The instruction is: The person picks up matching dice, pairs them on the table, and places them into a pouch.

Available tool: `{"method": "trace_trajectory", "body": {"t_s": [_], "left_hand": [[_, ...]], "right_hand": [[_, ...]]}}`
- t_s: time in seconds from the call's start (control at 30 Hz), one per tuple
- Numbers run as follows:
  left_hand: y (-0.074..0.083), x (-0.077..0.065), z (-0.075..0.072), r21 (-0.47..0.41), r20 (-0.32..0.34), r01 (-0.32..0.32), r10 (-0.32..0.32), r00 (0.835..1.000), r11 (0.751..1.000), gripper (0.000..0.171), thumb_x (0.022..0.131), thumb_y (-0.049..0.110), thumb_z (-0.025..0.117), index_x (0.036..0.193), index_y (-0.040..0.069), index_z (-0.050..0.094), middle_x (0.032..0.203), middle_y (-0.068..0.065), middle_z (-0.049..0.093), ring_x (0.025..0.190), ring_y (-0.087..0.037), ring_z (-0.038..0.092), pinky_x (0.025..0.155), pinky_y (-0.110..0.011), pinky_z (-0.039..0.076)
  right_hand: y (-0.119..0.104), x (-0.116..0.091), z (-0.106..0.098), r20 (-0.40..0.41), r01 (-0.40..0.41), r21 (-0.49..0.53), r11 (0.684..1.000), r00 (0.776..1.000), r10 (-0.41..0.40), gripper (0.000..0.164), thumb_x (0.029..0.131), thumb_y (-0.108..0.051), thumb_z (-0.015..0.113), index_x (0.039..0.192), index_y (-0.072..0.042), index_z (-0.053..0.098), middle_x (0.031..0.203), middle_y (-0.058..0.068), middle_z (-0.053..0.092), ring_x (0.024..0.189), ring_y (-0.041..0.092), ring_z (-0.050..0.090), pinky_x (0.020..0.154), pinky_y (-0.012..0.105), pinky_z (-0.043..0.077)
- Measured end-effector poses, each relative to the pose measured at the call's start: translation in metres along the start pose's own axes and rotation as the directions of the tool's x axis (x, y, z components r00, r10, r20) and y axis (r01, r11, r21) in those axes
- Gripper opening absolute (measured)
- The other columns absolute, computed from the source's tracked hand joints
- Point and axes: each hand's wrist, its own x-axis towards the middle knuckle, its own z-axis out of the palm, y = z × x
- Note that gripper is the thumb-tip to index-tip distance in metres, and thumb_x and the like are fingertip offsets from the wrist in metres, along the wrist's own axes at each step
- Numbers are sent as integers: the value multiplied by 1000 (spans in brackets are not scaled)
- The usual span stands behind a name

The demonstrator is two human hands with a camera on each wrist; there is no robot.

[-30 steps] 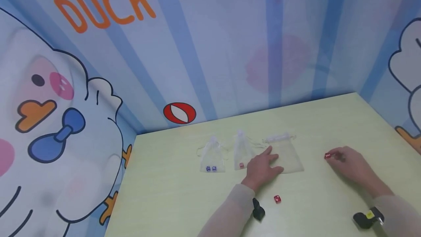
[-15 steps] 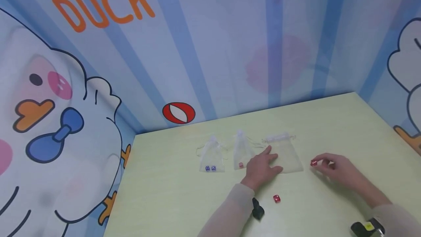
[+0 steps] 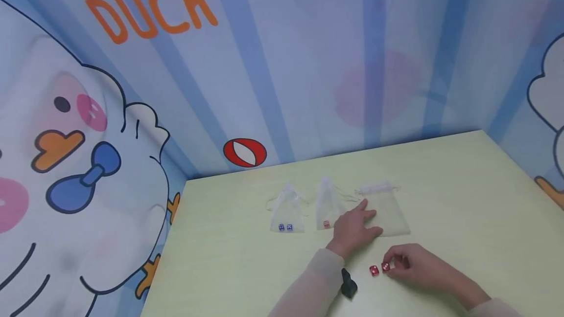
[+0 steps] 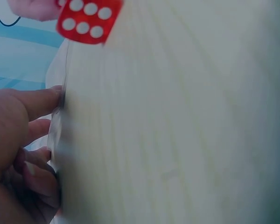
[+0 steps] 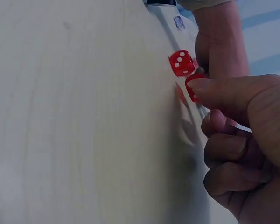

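Observation:
My right hand pinches a red die between thumb and fingertip, low over the table. Just left of it a second red die lies on the tabletop; the right wrist view shows this loose die right beside the pinched one. My left hand rests with spread fingers between the middle bag and the right-hand sheer white drawstring bag. Partly covered by that hand, the middle bag has a red die in it. Two blue dice are inside the left bag.
The pale yellow table meets a blue striped backdrop with duck drawings at its back and left. Thin drawstrings trail from the bags' tops. A black wrist camera sits at my left wrist, close to the loose die.
My right hand has carried its red die left and toward me, from the table's right side to beside the loose red die. The left hand stays in place; the head view has shifted slightly.

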Motion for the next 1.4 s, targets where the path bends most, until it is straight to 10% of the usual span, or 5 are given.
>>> {"method": "trace_trajectory", "body": {"t_s": [0.43, 0.67, 0.97, 1.17, 1.4], "left_hand": [[-2, 1, 6, 21, -25, -7, 7, 1000, 1000, 45, 79, 51, 61, 120, 34, 58, 139, 11, 37, 113, -16, 50, 77, -29, 44], [-1, -3, 3, -14, -36, -16, 16, 999, 1000, 42, 79, 48, 62, 119, 33, 59, 138, 9, 39, 112, -16, 51, 77, -29, 44], [-10, -4, 1, -197, -50, -10, 0, 999, 980, 33, 78, 35, 67, 112, 31, 64, 133, 9, 45, 118, -12, 44, 89, -29, 39], [-14, -7, -3, -540, -79, 99, -168, 983, 836, 26, 76, 22, 71, 102, 24, 64, 111, 10, 49, 104, -9, 46, 90, -28, 37], [-13, -8, -11, -783, -76, 138, -313, 947, 606, 17, 77, 12, 70, 90, 17, 61, 89, 7, 57, 52, -14, 53, 46, -29, 47]], "right_hand": [[0, 9, 2, -3, -100, -47, 994, 995, 100, 17, 81, -23, 67, 95, -16, 63, 67, -10, 49, 60, 1, 45, 54, 22, 40], [15, 33, -38, -355, -404, -131, 906, 872, 338, 31, 89, -20, 55, 110, 3, 59, 85, 10, 59, 78, 24, 55, 68, 39, 45], [36, 62, -59, -230, -464, -71, 883, 869, 438, 42, 91, -25, 53, 112, 11, 56, 107, 27, 57, 98, 40, 53, 80, 50, 43], [34, 67, -55, -185, -515, 33, 857, 839, 511, 45, 86, -32, 60, 112, 5, 59, 89, 12, 60, 74, 22, 52, 61, 34, 43], [17, 63, -52, -217, -439, 159, 884, 858, 465, 39, 85, -35, 61, 108, -4, 60, 70, 7, 59, 57, 21, 52, 48, 30, 43]]}}
